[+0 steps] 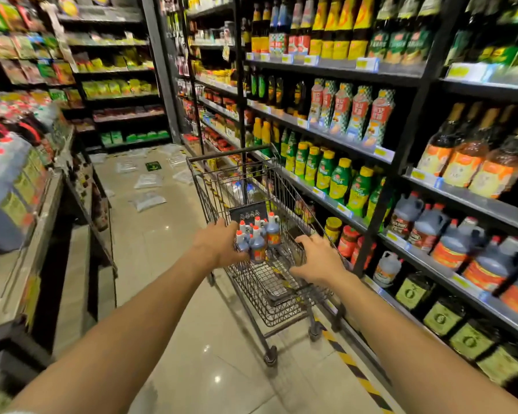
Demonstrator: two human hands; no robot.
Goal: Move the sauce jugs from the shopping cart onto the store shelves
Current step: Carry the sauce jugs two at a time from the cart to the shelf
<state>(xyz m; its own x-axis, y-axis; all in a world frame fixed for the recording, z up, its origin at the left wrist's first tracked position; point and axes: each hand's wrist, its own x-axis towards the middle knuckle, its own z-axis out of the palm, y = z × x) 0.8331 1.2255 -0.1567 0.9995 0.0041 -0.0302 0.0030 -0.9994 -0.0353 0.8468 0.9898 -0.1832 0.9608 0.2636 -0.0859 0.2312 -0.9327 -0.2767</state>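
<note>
A black wire shopping cart point(281, 303) stands in the aisle beside the right-hand shelves. Several dark sauce jugs point(259, 239) with red caps and orange labels stand together in its upper basket. My left hand point(219, 245) grips the left end of the cart's handle, right next to the jugs. My right hand point(319, 258) curls over the right end of the handle. More jugs of the same kind point(461, 243) are lined up on a lower shelf point(449, 274) at the right.
Shelves of sauce bottles point(350, 112) fill the right side, close to the cart. A low rack of packaged goods point(18, 186) runs along the left. Flat plastic bags point(148, 201) lie on the tiled floor ahead. Yellow-black tape point(350, 363) marks the floor by the shelves.
</note>
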